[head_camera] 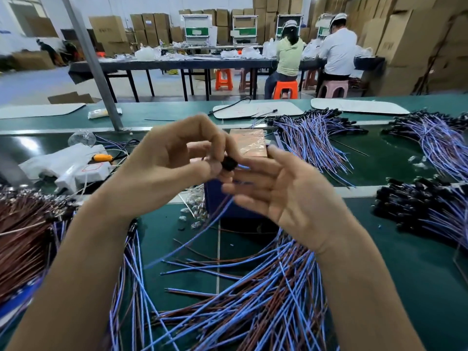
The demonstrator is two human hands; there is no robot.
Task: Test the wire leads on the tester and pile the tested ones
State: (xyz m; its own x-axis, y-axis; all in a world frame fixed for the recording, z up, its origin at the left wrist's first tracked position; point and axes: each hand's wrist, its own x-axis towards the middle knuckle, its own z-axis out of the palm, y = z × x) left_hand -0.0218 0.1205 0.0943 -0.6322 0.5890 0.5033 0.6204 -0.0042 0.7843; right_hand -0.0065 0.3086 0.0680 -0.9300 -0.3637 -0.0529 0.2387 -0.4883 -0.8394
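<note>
Looking down first on a loose fan of wire leads (253,300), blue and brown, spreading over the green belt (395,269) across the bottom centre of the frame. Passing a dense brown heap (22,236) of more leads at the left edge.

Reaching up from both lower corners with bare forearms, meeting at mid-frame. Pinching the black connector (229,162) of one lead with the left hand (172,168), fingers curling in and thumb closing on it. Letting that lead's blue wire (192,238) trail down toward the lower left. Holding the right hand (286,196) open just beside it, palm turning inward, fingers stretching straight toward the connector. Not telling, through the blur at the tips, whether touching.

Finding the tester (249,145), a blue box with a copper-coloured top, directly behind the hands at centre, partly hiding behind them. Noting small clear packets (195,214) lying by its lower left corner.

Glancing left of centre at a white bag (65,165) carrying an orange-handled tool (101,157). Glancing right at bundles of leads with black ends: a near bundle (417,209) at the right edge, a middle bundle (316,138) and a far bundle (435,140) fanning out in the upper right.

Taking in, further back, a grey post (93,64) rising at upper left and white boards (255,111) lying flat. Ending along the top with two seated people (290,54) facing away at a long table, before stacked cardboard boxes (417,46).
</note>
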